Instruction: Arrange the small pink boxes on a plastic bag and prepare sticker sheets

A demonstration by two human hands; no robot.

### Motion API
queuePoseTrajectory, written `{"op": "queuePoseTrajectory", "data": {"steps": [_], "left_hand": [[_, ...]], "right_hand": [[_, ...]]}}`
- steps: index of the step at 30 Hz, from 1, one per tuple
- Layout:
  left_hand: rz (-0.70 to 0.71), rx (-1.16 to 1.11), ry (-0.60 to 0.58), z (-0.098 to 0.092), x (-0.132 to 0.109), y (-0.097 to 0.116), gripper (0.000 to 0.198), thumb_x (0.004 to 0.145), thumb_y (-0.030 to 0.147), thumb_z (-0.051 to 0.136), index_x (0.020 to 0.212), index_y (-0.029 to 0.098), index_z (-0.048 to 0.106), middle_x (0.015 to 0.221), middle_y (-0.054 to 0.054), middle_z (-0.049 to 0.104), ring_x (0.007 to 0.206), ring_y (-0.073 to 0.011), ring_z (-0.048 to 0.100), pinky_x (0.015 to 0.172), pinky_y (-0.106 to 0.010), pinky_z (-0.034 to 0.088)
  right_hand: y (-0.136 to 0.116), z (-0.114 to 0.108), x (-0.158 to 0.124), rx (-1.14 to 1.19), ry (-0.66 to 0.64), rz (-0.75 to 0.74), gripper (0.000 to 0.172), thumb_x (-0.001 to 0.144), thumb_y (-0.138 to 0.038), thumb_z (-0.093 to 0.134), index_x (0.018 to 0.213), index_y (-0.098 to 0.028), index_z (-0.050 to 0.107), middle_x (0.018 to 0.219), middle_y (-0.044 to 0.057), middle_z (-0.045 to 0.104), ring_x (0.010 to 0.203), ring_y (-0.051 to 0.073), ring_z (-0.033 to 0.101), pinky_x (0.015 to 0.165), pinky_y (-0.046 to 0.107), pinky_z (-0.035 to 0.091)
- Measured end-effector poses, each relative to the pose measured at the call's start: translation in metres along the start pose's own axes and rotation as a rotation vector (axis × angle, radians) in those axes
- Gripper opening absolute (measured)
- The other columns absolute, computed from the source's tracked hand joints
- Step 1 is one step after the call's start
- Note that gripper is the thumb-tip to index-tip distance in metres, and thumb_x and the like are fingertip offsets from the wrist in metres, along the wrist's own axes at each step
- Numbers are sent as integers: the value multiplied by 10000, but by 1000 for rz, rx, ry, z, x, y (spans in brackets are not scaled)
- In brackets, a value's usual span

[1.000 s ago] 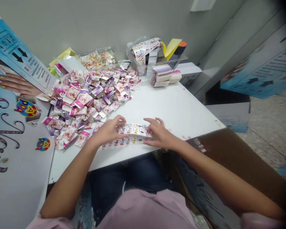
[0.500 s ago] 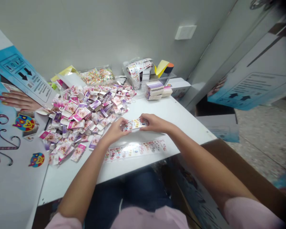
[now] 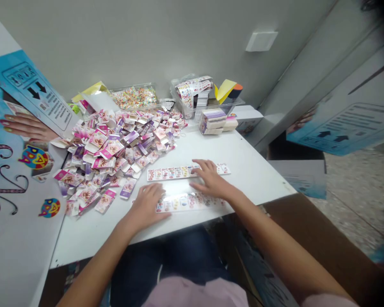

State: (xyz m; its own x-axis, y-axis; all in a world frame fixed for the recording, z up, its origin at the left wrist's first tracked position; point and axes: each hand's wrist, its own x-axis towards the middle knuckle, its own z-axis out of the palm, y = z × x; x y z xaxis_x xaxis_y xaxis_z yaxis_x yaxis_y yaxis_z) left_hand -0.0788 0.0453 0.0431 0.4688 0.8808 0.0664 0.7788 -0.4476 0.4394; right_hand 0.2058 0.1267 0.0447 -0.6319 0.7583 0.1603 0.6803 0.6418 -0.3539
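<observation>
Two long strips of colourful sticker sheets lie on the white table (image 3: 243, 157). The far strip (image 3: 173, 173) stretches flat from left to right; my right hand (image 3: 209, 181) rests on its right part with fingers spread and flat. The near strip (image 3: 187, 201) lies by the table's front edge. My left hand (image 3: 147, 207) lies flat on the near strip's left end, fingers stretched out. Neither hand grips anything.
A big heap of small pink and purple packets (image 3: 115, 149) covers the table's left. Clear bins of stickers (image 3: 193, 96) and beads (image 3: 134, 97) stand at the back, with stacked white blocks (image 3: 215, 120). Printed cartons (image 3: 16, 140) flank the left, a brown carton (image 3: 307, 230) the right.
Half a second ago both hands held a folded strip above the table. Now that strip lies unfolded flat, and both hands have come down, each pressing on one strip.
</observation>
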Motion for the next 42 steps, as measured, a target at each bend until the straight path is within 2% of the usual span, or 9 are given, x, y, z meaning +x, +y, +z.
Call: {"op": "queuePoseTrajectory", "data": {"steps": [4,9,14,20,25,29,36,39,42], "left_hand": [[-43,168,-33,10,-39,7,705,865,476,601,1452,155,378,1520,-187,397,1387,-343,363,1123,-562,285],[-101,253,3,20,-49,23,492,942,317,457,1413,175,465,1440,-176,501,1282,-328,488,1082,-541,357],[-63,311,27,43,-83,36,842,797,534,645,1503,194,336,1536,-193,373,1355,-398,411,1083,-584,358],[-55,412,171,71,-121,38,558,820,27,432,1328,226,550,1320,-111,630,1175,-296,594,1000,-489,454],[-133,287,12,25,-93,46,537,707,-39,411,1140,199,621,1038,-98,712,950,-257,652,890,-416,501],[-150,352,-148,-15,-54,43,232,774,75,480,945,165,609,927,-124,657,900,-281,608,860,-441,476],[-162,416,-174,-18,-55,30,195,866,93,425,926,145,602,919,-126,634,884,-285,588,798,-431,452],[-193,255,-56,-33,-73,23,175,896,113,456,922,163,621,900,-84,667,851,-251,605,791,-400,452],[-244,-18,201,-64,-89,16,61,885,232,603,908,207,654,887,-29,693,838,-215,626,776,-344,470]], "right_hand": [[-40,21,-44,-50,-45,-82,531,916,-471,560,1349,-177,473,1458,197,440,1326,358,404,1106,607,273],[-65,44,-73,-49,8,8,465,935,-318,522,1382,-200,471,1302,188,575,1144,344,543,981,575,417],[-70,56,-93,-121,9,-113,723,873,-495,614,1463,-144,386,1390,235,517,1265,410,483,1043,651,368],[-74,75,-130,-178,120,-183,540,893,-53,401,1400,-220,477,1277,156,640,1190,317,591,1008,558,461],[-69,41,-108,-171,70,-301,349,911,-44,355,1125,-158,606,1009,136,711,852,259,676,726,409,538],[-65,23,-69,-262,-48,-281,209,955,-143,397,909,-153,600,746,74,629,650,221,581,625,381,447],[-66,27,-59,-246,-48,-241,231,969,-134,391,804,-165,550,738,60,593,652,203,528,630,348,372],[-73,21,-68,-129,-27,-182,241,979,-126,370,808,-172,535,715,51,579,638,195,514,610,326,357],[-83,13,-73,87,23,-116,170,996,-165,394,910,-175,540,757,48,601,690,195,549,630,310,390]]}}
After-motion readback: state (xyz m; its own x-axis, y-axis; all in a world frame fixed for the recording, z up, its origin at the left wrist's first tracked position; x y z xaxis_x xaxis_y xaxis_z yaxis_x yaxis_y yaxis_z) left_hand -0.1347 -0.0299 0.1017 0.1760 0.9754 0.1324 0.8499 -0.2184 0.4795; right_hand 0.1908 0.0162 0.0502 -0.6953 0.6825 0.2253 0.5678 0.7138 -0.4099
